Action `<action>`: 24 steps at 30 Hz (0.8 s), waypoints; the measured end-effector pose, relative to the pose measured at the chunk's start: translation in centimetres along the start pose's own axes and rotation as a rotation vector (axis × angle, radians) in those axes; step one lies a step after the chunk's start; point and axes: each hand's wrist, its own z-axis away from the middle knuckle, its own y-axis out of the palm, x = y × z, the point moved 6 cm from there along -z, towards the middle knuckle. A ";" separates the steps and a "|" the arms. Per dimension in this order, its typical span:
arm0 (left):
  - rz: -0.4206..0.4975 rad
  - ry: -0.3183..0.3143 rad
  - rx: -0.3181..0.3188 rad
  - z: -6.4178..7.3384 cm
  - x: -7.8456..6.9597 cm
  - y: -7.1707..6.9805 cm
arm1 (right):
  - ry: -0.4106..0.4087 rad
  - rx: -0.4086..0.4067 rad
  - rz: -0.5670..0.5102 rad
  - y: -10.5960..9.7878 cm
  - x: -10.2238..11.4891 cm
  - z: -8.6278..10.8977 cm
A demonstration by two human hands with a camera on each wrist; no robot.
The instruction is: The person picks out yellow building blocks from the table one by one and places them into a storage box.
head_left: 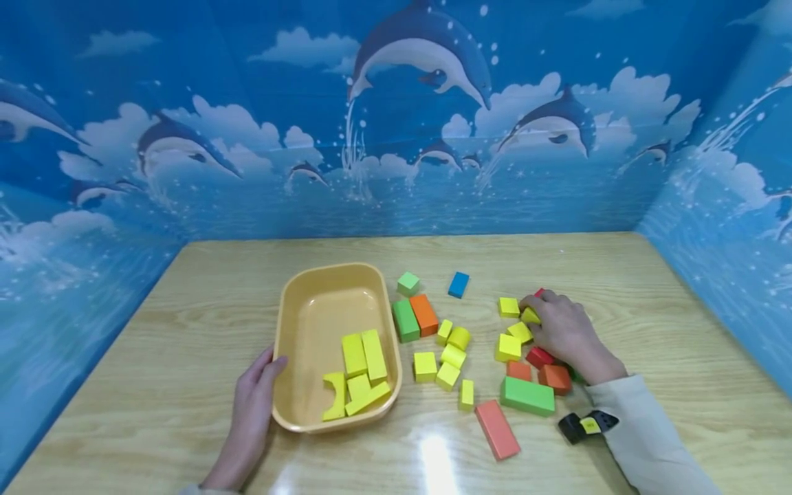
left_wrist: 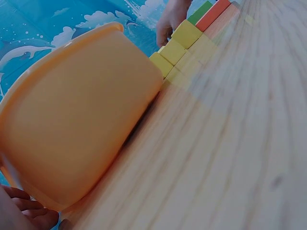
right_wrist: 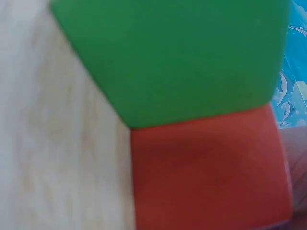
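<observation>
My left hand (head_left: 250, 395) grips the left side of a yellow-orange plastic basin (head_left: 309, 309), thumb over the rim. In the left wrist view, the fingers (left_wrist: 36, 211) curl against the basin's outer wall (left_wrist: 81, 115). Several yellow wooden blocks (head_left: 355, 354) lie inside the basin, one of them arch-shaped. On the right, my right hand (head_left: 566, 333) reaches down into a group of blocks and pinches a small yellow block (head_left: 529, 315), partly hidden by the fingers. Close by sit more yellow blocks (head_left: 508, 348) and a red block (head_left: 540, 357). A green block (right_wrist: 182, 57) and a red-orange block (right_wrist: 211, 167) fill the right wrist view.
Between basin and right hand lie several yellow blocks (head_left: 454, 355), a green block (head_left: 405, 321), an orange block (head_left: 423, 315) and a blue block (head_left: 458, 284). Nearer are a long green block (head_left: 527, 397) and a pink-red block (head_left: 498, 430). A dolphin-print backdrop (head_left: 396, 185) borders the wooden table (head_left: 185, 385).
</observation>
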 end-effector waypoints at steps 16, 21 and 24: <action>-0.007 0.026 0.001 0.1 0.0 -0.1 | -0.107 -0.203 -0.255 -3.1 1.9 -0.1; -0.010 0.026 0.007 0.0 -0.1 -0.1 | -0.322 -0.213 -0.328 -4.7 7.6 0.9; -0.009 0.019 0.005 -0.1 -0.1 0.0 | -0.469 -0.203 -0.348 -4.8 11.6 2.0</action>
